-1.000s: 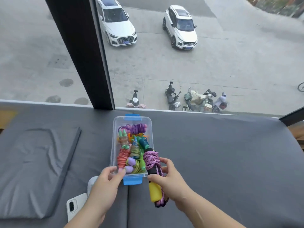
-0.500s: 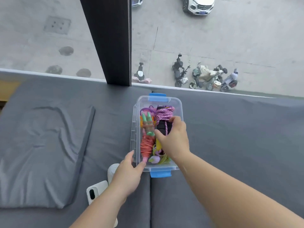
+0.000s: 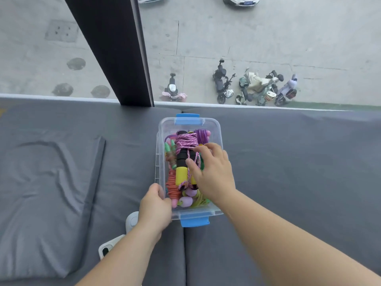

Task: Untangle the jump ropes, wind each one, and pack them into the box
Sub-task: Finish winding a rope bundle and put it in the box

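Right hand (image 3: 212, 174) has slid to the box's (image 3: 218, 131) right side since half a second ago, uncovering the pink rope (image 3: 185, 141). That wound bundle, with black and yellow handles, now lies on top of the other ropes inside the box. The hand's thumb and forefinger, lightly curled, pinch it at the middle. Left hand (image 3: 154, 207) still grips the box's near-left corner, thumb over the rim. An orange rope (image 3: 171, 185) and a purple rope (image 3: 201, 134) lie under and beside the pink one. Left of the box's near end, a phone (image 3: 106, 247) lies on the grey cushion (image 3: 288, 162), partly hidden by the left forearm. Beyond the box stands a dark window post (image 3: 115, 48).
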`<state>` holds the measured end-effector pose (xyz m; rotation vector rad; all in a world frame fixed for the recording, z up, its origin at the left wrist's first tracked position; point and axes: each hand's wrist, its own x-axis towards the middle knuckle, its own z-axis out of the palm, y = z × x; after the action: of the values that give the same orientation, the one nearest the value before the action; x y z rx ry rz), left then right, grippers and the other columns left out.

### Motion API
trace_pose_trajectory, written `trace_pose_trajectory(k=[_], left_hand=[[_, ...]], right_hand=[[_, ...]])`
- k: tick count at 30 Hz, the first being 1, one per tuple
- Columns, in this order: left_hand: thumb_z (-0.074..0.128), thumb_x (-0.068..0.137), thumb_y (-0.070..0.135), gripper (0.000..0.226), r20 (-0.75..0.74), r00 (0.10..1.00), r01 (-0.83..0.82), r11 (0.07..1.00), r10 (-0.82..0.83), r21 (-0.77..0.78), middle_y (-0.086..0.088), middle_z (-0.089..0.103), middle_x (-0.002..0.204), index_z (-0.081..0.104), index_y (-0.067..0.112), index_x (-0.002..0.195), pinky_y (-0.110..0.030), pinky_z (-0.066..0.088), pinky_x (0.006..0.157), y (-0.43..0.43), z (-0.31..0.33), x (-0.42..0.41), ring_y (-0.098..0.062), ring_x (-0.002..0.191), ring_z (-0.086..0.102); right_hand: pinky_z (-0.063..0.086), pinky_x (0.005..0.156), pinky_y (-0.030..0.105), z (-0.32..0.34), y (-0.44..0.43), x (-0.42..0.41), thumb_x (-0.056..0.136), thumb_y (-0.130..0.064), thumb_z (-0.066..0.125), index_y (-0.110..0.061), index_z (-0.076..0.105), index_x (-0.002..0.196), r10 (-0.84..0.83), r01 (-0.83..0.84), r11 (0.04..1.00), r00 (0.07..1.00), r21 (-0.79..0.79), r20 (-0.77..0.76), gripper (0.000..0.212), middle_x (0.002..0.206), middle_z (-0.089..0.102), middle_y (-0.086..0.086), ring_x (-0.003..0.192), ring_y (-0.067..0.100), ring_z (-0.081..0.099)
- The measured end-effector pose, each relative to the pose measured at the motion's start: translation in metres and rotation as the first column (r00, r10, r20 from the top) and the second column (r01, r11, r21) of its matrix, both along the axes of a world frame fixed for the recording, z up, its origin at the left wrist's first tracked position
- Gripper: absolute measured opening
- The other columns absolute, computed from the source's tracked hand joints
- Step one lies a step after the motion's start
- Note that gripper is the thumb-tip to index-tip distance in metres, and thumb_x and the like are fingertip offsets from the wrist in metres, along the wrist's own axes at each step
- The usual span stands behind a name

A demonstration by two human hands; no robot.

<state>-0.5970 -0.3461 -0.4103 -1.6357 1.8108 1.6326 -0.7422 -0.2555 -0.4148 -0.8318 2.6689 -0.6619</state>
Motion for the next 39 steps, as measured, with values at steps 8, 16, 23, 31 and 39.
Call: trace_pose_trajectory(k=[8, 16, 23, 31, 39], left_hand=[[0.046, 0.083, 0.001, 0.018, -0.058, 0.998, 0.009, 0.999, -0.011, -0.045, -0.018, 0.041, 0.081, 0.034, 0.014, 0.077, -0.065, 0.054, 0.057, -0.033, -0.002, 0.017, -0.024, 0.068, 0.043], [0.053, 0.085, 0.01, 0.012, -0.119, 0.99, 0.067, 0.997, -0.072, -0.05, -0.031, 0.056, 0.089, 0.042, 0.013, 0.085, -0.073, 0.051, 0.081, -0.059, -0.001, 0.022, -0.057, 0.086, 0.062], [0.043, 0.093, -0.013, 0.052, -0.151, 0.987, 0.04, 0.998, -0.047, -0.052, 0.006, 0.045, 0.067, 0.04, 0.029, 0.062, -0.062, 0.06, 0.069, -0.063, 0.006, 0.043, -0.031, 0.07, 0.052], [0.044, 0.093, -0.013, 0.037, -0.147, 0.989, 0.021, 1.0, -0.021, -0.006, 0.0, 0.056, 0.068, 0.032, 0.016, 0.075, -0.046, 0.061, 0.062, -0.039, 0.016, 0.055, -0.027, 0.062, 0.064], [0.044, 0.091, -0.013, 0.041, -0.157, 0.982, 0.116, 0.992, -0.107, 0.053, -0.009, 0.051, 0.073, 0.039, 0.021, 0.069, -0.056, 0.059, 0.063, 0.055, 0.022, 0.0, -0.031, 0.068, 0.06]], right_hand=[[0.042, 0.1, 0.039, -0.031, 0.066, -0.045, 0.101, -0.039, 0.042, -0.022, 0.058, 0.123, -0.494, 0.491, 0.865, 0.798, 0.104, 0.346, 0.032, 0.124, 0.055, 0.002, 0.118, 0.026, 0.052], [0.044, 0.091, 0.035, -0.084, 0.054, -0.05, 0.097, -0.04, 0.054, -0.011, 0.045, 0.138, -0.448, 0.215, 0.845, 0.784, 0.489, 0.429, 0.05, 0.137, 0.05, 0.009, 0.118, 0.03, 0.055], [0.047, 0.08, 0.035, -0.118, 0.023, -0.022, 0.098, -0.029, 0.054, -0.008, 0.046, 0.124, -0.558, 0.35, 0.811, 0.702, 0.469, 0.442, 0.034, 0.125, 0.055, 0.009, 0.109, 0.032, 0.059], [0.056, 0.073, 0.041, -0.079, 0.067, -0.039, 0.102, -0.033, 0.04, -0.02, 0.053, 0.113, -0.511, 0.574, 0.811, 0.598, 0.116, 0.617, 0.021, 0.094, 0.056, -0.005, 0.078, 0.018, 0.054], [0.047, 0.066, 0.036, 0.05, 0.195, -0.094, 0.093, -0.023, 0.053, -0.017, 0.048, 0.105, -0.566, 0.641, 0.764, 0.719, -0.072, 0.404, 0.014, 0.094, 0.058, -0.001, 0.077, 0.02, 0.055]])
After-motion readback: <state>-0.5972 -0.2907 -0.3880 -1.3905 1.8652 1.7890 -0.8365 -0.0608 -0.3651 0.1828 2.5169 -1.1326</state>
